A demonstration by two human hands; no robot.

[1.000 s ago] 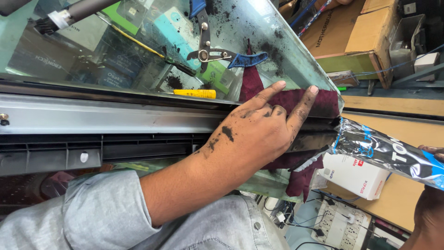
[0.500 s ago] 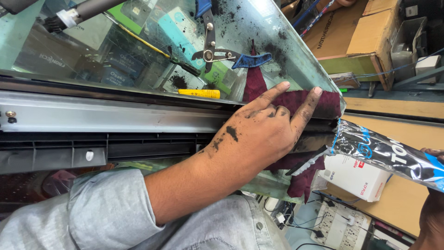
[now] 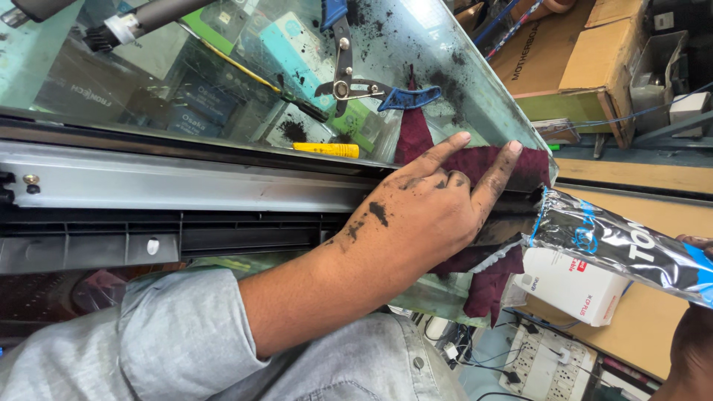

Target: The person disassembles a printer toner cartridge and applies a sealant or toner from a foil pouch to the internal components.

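A soot-smudged left hand (image 3: 423,215) is laid flat, fingers spread, on a dark maroon soft cloth (image 3: 483,167) draped over the right end of a long grey and black cartridge unit (image 3: 186,208) lying across the glass-topped counter (image 3: 111,82). Nothing is pinched; the cloth is only pressed down.

At about four o'clock from that hand, a silver and blue foil pouch (image 3: 616,241) is held by the right hand (image 3: 698,245), of which only the fingertips show at the frame edge, so the closure of that grip cannot be told.

The pouch is judged to be light, crinkly and slippery, its torn mouth towards the cloth; a hold on its body well back from the mouth would suit, as loose black powder spills easily. The cloth is limp and would bunch if pulled.

Below the pouch, at five o'clock, a white box with a red label (image 3: 572,286) is seen. At one o'clock lies a brown cardboard carton (image 3: 587,59). At twelve o'clock rest blue-handled pliers (image 3: 349,74) and a small yellow stick (image 3: 327,149).
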